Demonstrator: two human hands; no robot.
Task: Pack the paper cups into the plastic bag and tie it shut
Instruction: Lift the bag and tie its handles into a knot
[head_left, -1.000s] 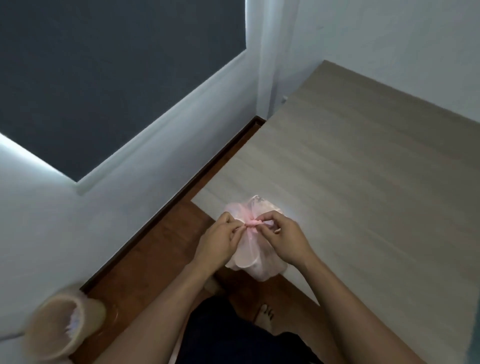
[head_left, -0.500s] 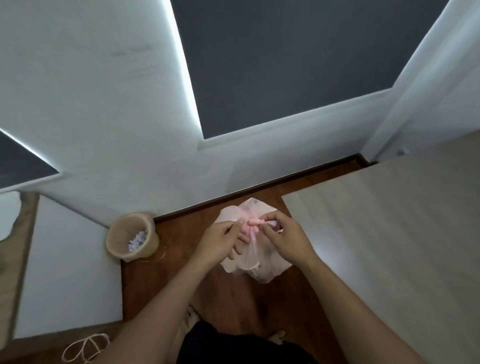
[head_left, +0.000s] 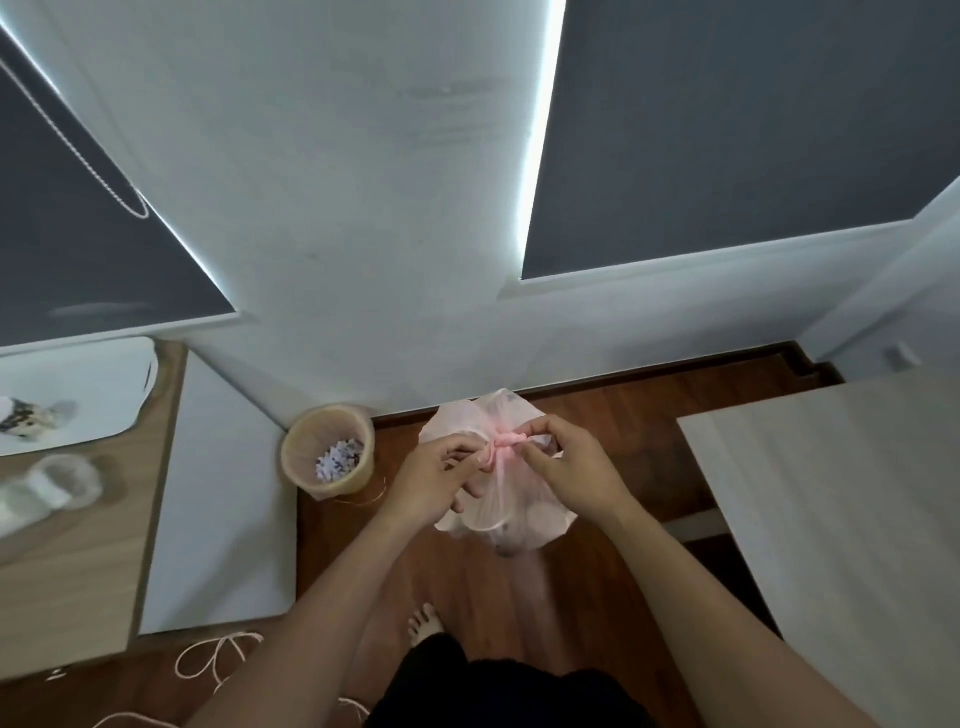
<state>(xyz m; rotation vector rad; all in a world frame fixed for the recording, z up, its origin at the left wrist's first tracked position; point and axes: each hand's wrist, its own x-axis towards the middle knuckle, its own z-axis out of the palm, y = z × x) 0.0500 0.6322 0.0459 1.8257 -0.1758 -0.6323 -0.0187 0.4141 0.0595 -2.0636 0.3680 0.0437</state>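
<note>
Pinching the pink knot (head_left: 503, 446) from both sides: left hand (head_left: 434, 480) and right hand (head_left: 569, 470), forearms converging, hold the plastic bag (head_left: 511, 512) over wooden floor (head_left: 613, 441); paper cups (head_left: 543, 519) faintly visible inside.

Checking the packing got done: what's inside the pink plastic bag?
Through the pink plastic bag, pale round cup shapes show near the bottom. Their count is unclear: the film blurs them, and the left hand and right hand at the knot cover the upper part.
</note>
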